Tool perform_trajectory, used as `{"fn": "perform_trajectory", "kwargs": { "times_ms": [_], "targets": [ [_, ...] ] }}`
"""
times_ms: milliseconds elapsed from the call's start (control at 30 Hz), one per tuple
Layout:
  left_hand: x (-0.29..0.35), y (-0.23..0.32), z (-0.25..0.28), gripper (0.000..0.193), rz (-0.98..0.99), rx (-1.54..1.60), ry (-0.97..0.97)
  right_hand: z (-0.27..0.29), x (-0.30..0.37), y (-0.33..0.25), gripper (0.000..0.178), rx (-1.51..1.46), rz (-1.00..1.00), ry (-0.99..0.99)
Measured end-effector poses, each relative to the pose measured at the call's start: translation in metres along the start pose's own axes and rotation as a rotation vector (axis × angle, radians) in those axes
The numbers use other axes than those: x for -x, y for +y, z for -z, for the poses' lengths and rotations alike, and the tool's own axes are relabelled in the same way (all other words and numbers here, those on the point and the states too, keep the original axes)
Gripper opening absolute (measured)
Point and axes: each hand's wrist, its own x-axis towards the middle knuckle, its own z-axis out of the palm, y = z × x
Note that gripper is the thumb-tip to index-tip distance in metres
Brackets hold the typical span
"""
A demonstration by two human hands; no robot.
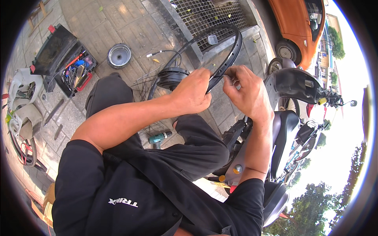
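Observation:
A black wheel rim (pixel 233 52) stands tilted in front of me. My left hand (pixel 193 92) is closed around its near edge. Just right of that edge is my right hand (pixel 249 92), thumb and fingertips pinched together; whatever they hold, if anything, is too small to make out. Inside the rim sits a black hub motor (pixel 167 80), with a cable ending in a white connector (pixel 149 55). Thin loose spokes (pixel 142 82) fan out beside the hub. Part of the rim is hidden behind my left hand and the hub.
An open toolbox (pixel 75 74) full of hand tools lies at the left, with a round metal wheel hub (pixel 119 55) nearby. A teal cordless drill (pixel 158 138) is on the paving between my legs. A scooter (pixel 281 137) stands close at my right; beyond is an orange car (pixel 293 29).

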Motion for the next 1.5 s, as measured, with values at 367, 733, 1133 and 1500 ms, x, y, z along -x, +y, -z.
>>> {"fn": "perform_trajectory", "kwargs": {
  "times_ms": [367, 733, 1133, 1500],
  "targets": [
    [0.001, 0.001, -0.003, 0.042, -0.003, -0.002, -0.024, 0.007, -0.001, 0.004, 0.021, -0.090, -0.019, -0.042],
    [0.000, 0.001, -0.002, 0.041, 0.004, -0.018, 0.000, 0.003, -0.008, 0.001, 0.027, 0.273, -0.198, -0.167],
    [-0.001, -0.002, -0.003, 0.034, -0.023, -0.023, -0.018, -0.002, -0.005, 0.001, 0.041, 0.294, -0.113, -0.111],
    [-0.012, -0.005, 0.006, 0.039, 0.050, -0.109, -0.092, 0.042, -0.001, -0.010, 0.028, 0.211, 0.181, -0.197]
  ]
}}
